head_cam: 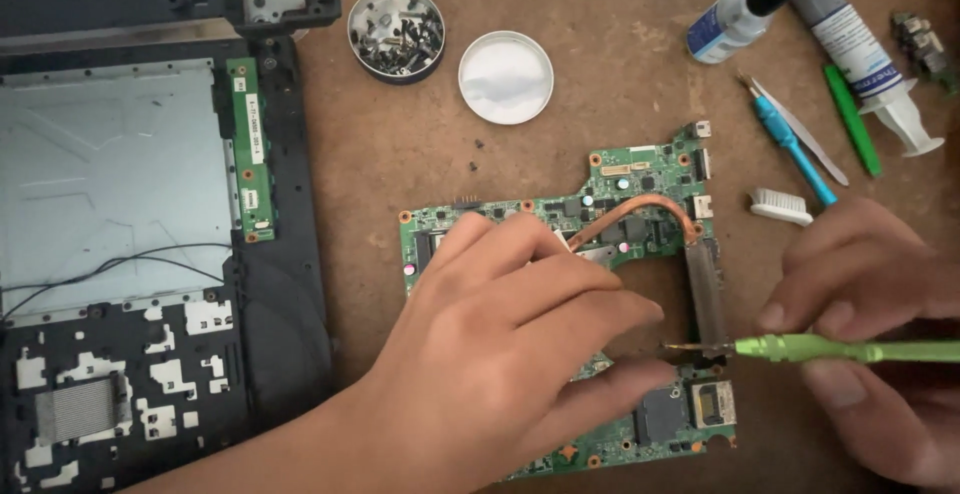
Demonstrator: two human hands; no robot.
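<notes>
Brown tabletop: one circuit board under flat left hand; right hand grip clamped on one green screwdriver.

Place: an electronics repair bench, likely a small workshop.
Surface: a worn brown worktop, scuffed and speckled.
Work in pieces: an opened laptop chassis beside a bare green circuit board with a copper heat pipe.
Small parts: a round tin of screws, its lid alongside.
Tools: a green screwdriver, tweezers, a brush, a paste syringe.
</notes>
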